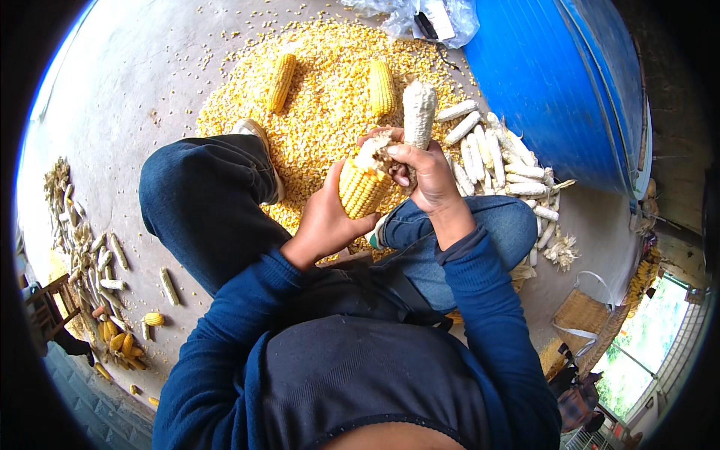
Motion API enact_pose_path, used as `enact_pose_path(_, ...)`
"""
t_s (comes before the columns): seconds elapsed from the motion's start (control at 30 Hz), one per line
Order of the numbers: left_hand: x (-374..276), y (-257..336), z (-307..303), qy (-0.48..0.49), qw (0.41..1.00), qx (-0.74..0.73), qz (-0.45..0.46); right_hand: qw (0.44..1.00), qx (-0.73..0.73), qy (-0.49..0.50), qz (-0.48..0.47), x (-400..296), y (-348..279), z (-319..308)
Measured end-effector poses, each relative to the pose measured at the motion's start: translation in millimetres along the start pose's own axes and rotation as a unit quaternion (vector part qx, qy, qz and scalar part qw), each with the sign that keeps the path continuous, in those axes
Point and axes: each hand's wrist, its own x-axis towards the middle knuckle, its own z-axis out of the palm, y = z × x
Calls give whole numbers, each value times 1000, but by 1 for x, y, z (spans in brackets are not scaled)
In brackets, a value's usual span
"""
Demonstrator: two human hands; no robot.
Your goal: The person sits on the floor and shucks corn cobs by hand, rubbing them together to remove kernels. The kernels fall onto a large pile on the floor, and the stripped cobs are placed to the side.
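Observation:
My left hand (326, 225) is wrapped around a yellow corn ear (363, 190), which still bears kernels over its lower part. The ear's upper end (378, 149) is pale and ragged. In my right hand (430, 174) is a bare white corncob (419, 112), upright in the view. The fingers of that hand also touch the ear's ragged end. Just beyond both hands spreads a heap of loose corn kernels (332, 73). Two full yellow ears, one to the left (281, 83) and one to the right (382, 87), lie on the heap.
Several stripped cobs (495, 149) are piled right of my hands, beside a large blue plastic container (551, 84). A clear plastic bag (464, 25) lies at the top. More cobs (107, 270) and yellow ears (124, 343) lie at left. A woven basket (582, 315) stands at lower right.

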Motion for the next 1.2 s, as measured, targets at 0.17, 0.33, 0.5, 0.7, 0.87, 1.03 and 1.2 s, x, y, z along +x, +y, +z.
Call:
enact_pose_path(0.17,5,10,-4,-58,968,-229,-87,1000,14,21,19,5,-6,-3)
enact_pose_path(0.33,9,8,-3,-33,964,-257,-62,993,-70,-21,-97,4,-12,1)
enact_pose_path(0.5,11,20,2,-13,979,169,-109,968,-183,58,-159,9,36,24)
enact_pose_path(0.7,14,0,4,-113,921,-336,-164,948,-193,148,-207,27,41,12)
enact_pose_path(0.87,19,-4,7,-36,971,-229,-56,998,29,-12,-54,21,5,10)
enact_pose_path(1.03,20,20,9,-8,980,124,-156,945,-215,90,-228,16,40,23)
enact_pose_path(1.2,15,12,5,-86,917,-356,-159,958,-189,147,-160,28,30,11)
